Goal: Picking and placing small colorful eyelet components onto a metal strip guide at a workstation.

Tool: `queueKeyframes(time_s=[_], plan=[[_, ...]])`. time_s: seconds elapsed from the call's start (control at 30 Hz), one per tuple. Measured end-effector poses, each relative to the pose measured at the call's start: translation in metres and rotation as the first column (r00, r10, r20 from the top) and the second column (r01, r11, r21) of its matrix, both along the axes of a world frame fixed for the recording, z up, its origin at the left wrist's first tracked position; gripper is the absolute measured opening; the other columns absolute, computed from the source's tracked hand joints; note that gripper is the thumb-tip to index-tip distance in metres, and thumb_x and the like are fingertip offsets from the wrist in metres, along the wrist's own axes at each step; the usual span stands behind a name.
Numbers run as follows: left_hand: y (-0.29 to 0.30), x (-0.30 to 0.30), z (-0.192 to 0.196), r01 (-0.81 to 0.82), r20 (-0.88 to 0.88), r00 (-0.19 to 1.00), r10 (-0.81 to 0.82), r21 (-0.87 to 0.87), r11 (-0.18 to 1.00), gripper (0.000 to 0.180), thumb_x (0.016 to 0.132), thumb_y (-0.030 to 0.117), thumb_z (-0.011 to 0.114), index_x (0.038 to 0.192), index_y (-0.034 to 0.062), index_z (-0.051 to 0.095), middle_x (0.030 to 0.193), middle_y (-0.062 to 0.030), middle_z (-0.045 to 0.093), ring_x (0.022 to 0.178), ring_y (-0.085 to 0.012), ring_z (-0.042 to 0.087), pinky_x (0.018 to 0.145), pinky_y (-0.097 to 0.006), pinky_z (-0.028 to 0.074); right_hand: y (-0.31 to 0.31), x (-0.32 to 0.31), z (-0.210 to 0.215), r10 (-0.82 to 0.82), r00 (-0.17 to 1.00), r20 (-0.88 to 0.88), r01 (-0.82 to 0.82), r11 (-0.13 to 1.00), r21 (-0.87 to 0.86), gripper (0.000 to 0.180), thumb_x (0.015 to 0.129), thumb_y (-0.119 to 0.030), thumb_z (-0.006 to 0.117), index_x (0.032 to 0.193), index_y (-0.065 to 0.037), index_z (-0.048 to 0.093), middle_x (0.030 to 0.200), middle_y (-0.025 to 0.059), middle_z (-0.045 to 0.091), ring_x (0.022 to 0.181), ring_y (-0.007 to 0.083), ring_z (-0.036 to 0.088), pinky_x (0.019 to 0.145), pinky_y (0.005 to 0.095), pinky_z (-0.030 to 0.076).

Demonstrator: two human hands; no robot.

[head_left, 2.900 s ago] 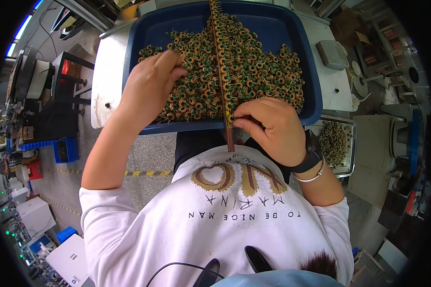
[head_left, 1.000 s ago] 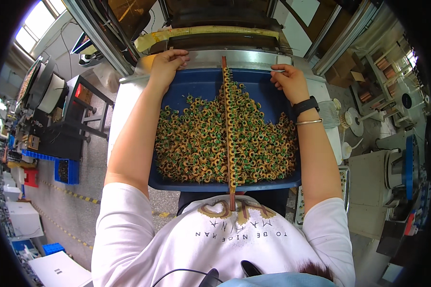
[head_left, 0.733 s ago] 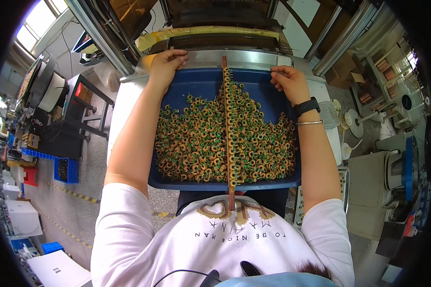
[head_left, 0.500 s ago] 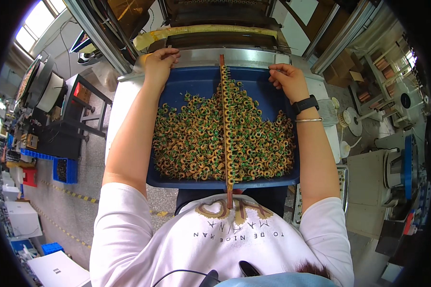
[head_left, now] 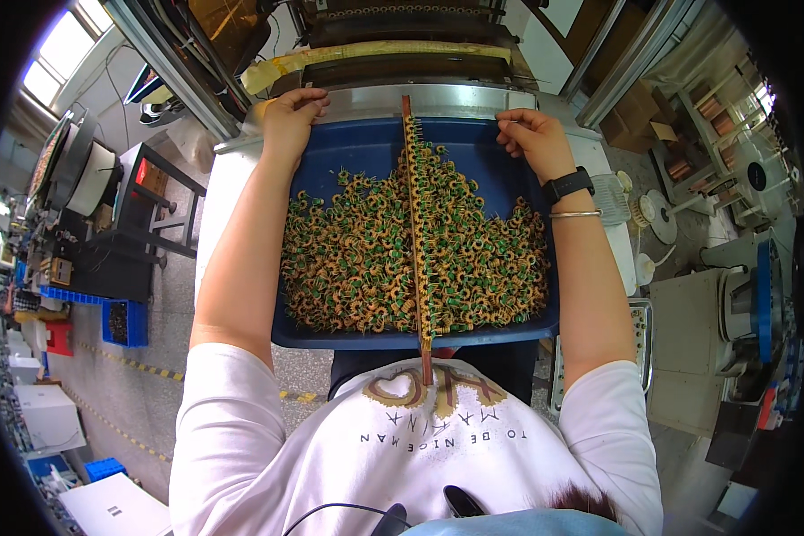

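A blue tray (head_left: 348,342) in front of me holds a heap of small copper-wound ring coils (head_left: 348,259) with green parts and wire leads. Across its middle, from far rim to near rim, lies a narrow brown strip (head_left: 426,368) with a row of similar coils along it. My left hand (head_left: 288,121) is at the far left corner, its thumb and fingers drawn together. By the far right corner, my right hand (head_left: 534,141) is closed in much the same way, fingertips pointing inward. Whatever either hand may pinch is too small to make out. Neither hand touches the strip.
Beyond the tray stands a machine with a metal ledge (head_left: 371,100) and upright metal posts. A white tabletop (head_left: 221,192) shows beside the tray. A metal tray (head_left: 639,344) is at the near right. A black-topped table (head_left: 121,223) and blue bin (head_left: 123,322) stand left.
The view has shifted slightly. Both hands stay by the tray's far corners with fingers drawn together, and the strip still lies across the coils.
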State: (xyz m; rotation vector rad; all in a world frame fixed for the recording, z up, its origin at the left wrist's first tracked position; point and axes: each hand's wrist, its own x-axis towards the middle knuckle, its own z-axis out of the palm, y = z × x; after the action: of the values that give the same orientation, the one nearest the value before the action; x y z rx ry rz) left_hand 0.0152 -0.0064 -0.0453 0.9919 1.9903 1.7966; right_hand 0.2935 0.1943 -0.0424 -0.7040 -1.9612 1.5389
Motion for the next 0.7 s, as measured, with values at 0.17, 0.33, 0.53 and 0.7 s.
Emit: queueKeyframes(time_s=[0.17,0.33,0.53,0.7], plan=[[-0.0008,-0.0001,0.0003,0.009,-0.011,1.000,-0.009,-0.002,1.000,0.020,0.082,0.003,0.055,0.100,-0.0010,0.063,0.091,-0.0079,0.066,0.077,-0.0116,0.060,0.068,-0.022,0.045,-0.0014,0.0004,0.0013,0.003,1.000,-0.004,-0.003,1.000,-0.002,0.017,0.083,-0.012,0.060,0.095,-0.001,0.064,0.071,0.0041,0.063,0.057,0.0072,0.055,0.053,0.0191,0.044],[0.0000,0.0006,0.0010,0.004,0.002,1.000,-0.004,0.000,1.000,0.020,0.082,0.003,0.055,0.100,-0.0011,0.063,0.091,-0.0080,0.066,0.076,-0.0114,0.059,0.068,-0.022,0.045,-0.0013,0.0016,0.0029,-0.002,1.000,-0.001,0.002,1.000,0.000,0.017,0.083,-0.012,0.060,0.095,-0.001,0.063,0.071,0.0042,0.063,0.057,0.0072,0.054,0.053,0.0190,0.043],[0.0002,-0.0014,-0.0004,0.013,0.013,1.000,-0.013,0.007,1.000,0.020,0.082,0.002,0.054,0.101,-0.0015,0.062,0.091,-0.0080,0.065,0.077,-0.0112,0.059,0.067,-0.022,0.046,0.0001,0.0018,0.0020,0.004,1.000,-0.001,-0.004,1.000,-0.001,0.017,0.083,-0.012,0.059,0.096,0.000,0.063,0.072,0.0044,0.063,0.058,0.0072,0.054,0.053,0.0193,0.044],[-0.0007,-0.0033,-0.0012,0.021,0.027,0.999,-0.022,0.013,1.000,0.021,0.082,0.002,0.054,0.101,-0.0014,0.062,0.092,-0.0081,0.065,0.078,-0.0112,0.059,0.067,-0.021,0.046,0.0002,0.0011,0.0022,0.007,1.000,-0.015,-0.007,1.000,-0.010,0.018,0.083,-0.012,0.058,0.096,0.000,0.063,0.072,0.0046,0.063,0.058,0.0073,0.055,0.054,0.0194,0.044]])
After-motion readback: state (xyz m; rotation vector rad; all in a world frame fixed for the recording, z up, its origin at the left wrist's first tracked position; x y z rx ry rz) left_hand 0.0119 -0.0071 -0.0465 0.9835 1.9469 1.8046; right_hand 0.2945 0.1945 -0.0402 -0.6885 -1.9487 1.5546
